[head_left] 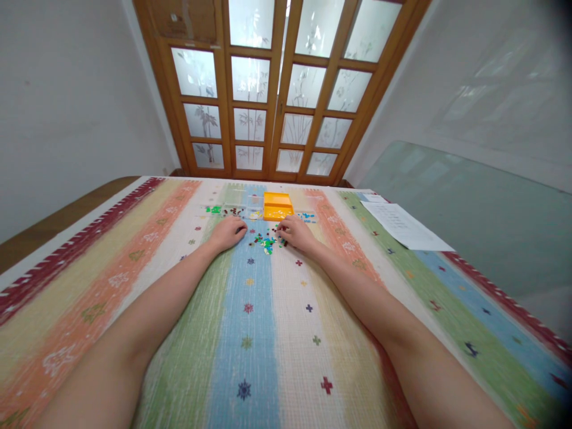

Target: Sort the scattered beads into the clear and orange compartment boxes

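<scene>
A mixed pile of small coloured pieces (268, 243), green, blue, white and dark, lies on the tablecloth between my hands. My left hand (227, 233) rests left of the pile with its fingers curled in; anything inside them is hidden. At the pile's upper right edge, my right hand (295, 232) has its fingertips pinched together, and what they hold is too small to make out. Just beyond the hands stands an open yellow box (277, 210). Sorted groups lie beside it: green pieces (213, 210), dark brown pieces (233, 211), pale yellow-white pieces (256, 214) and blue pieces (307, 218), apparently in clear trays.
A striped, patterned tablecloth (250, 369) covers the table. Printed white paper (404, 226) lies at the right edge, beside a pale green glass-like panel (473, 220). Wooden doors with frosted panes (252, 71) stand behind the table's far edge.
</scene>
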### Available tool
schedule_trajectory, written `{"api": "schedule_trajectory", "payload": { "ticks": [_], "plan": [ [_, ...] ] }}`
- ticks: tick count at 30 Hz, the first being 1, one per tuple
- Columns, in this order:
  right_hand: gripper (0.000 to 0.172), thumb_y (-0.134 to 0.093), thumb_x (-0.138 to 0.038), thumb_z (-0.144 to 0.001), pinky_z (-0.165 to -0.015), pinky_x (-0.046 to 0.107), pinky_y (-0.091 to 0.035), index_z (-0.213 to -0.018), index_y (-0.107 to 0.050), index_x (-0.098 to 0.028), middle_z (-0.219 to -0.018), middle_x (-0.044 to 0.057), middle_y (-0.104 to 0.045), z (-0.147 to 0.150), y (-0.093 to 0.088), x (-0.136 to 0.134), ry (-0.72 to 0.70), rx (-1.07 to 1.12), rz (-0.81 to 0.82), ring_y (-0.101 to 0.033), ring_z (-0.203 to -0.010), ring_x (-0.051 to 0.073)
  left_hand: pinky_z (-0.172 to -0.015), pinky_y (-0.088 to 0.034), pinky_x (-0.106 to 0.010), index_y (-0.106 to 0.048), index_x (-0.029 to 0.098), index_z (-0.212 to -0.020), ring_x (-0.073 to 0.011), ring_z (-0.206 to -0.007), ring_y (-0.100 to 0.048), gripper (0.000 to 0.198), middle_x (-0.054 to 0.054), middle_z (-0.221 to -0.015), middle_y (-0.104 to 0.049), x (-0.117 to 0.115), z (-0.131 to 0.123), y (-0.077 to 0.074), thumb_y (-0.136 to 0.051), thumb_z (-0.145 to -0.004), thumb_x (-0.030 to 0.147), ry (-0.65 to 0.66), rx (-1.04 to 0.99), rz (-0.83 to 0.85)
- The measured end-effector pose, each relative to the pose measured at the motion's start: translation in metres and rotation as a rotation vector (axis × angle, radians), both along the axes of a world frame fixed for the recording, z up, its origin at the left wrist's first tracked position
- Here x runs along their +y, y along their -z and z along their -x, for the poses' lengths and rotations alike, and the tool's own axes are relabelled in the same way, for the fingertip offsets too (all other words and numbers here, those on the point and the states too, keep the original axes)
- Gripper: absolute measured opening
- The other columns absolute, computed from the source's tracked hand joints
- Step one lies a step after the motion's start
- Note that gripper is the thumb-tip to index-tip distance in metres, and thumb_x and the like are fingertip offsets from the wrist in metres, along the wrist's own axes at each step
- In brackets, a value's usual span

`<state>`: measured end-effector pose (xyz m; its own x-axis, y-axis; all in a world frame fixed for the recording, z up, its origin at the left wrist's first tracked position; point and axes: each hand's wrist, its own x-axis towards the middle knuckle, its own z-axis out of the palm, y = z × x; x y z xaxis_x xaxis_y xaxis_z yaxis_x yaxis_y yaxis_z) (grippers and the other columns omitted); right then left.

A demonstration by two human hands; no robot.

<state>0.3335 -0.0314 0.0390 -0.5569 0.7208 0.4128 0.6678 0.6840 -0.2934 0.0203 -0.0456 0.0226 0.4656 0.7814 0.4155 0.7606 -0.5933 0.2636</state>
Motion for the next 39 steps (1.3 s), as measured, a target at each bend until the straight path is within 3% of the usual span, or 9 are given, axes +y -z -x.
{"api": "schedule_trajectory", "payload": {
  "ticks": [9,21,29,39],
  "plan": [
    [0.013,-0.063,-0.023,-0.093,-0.08,0.033,-0.041,-0.093,-0.075,-0.019,-0.089,0.007,-0.069,-0.002,-0.008,0.05,0.34,0.124,-0.012,-0.058,-0.09,0.023,-0.092,-0.048,-0.04,-0.076,0.021,-0.093,-0.0264,-0.1,-0.061,0.023,-0.009,-0.098,-0.071,0.0,0.0,0.001,-0.054,-0.098,0.029,-0.011,0.021,-0.014],
    [0.018,-0.06,-0.021,-0.093,-0.081,0.032,-0.042,-0.097,-0.077,-0.019,-0.096,0.009,-0.074,0.012,0.001,0.076,0.419,0.092,0.048,-0.061,-0.091,0.023,-0.089,-0.049,-0.039,-0.077,0.022,-0.101,-0.0254,-0.101,-0.062,0.024,-0.009,-0.099,-0.07,-0.013,-0.01,-0.014,-0.054,-0.101,0.03,0.132,0.135,-0.045],
    [0.019,-0.058,-0.021,-0.092,-0.077,0.031,-0.041,-0.092,-0.077,-0.018,-0.093,0.007,-0.074,-0.004,-0.004,0.047,0.369,0.147,0.023,-0.061,-0.084,0.021,-0.089,-0.051,-0.034,-0.078,0.021,-0.101,-0.0218,-0.097,-0.066,0.023,-0.007,-0.103,-0.071,-0.012,-0.004,-0.025,-0.057,-0.098,0.029,0.253,0.083,0.126],
    [0.015,-0.061,-0.023,-0.095,-0.082,0.032,-0.045,-0.09,-0.075,-0.02,-0.094,0.006,-0.075,-0.022,0.014,-0.018,0.172,0.19,0.103,-0.064,-0.089,0.022,-0.092,-0.052,-0.034,-0.079,0.023,-0.1,-0.0241,-0.1,-0.066,0.019,-0.008,-0.108,-0.07,-0.015,0.0,-0.039,-0.07,-0.088,0.034,0.333,0.096,0.283]
  ]
}}
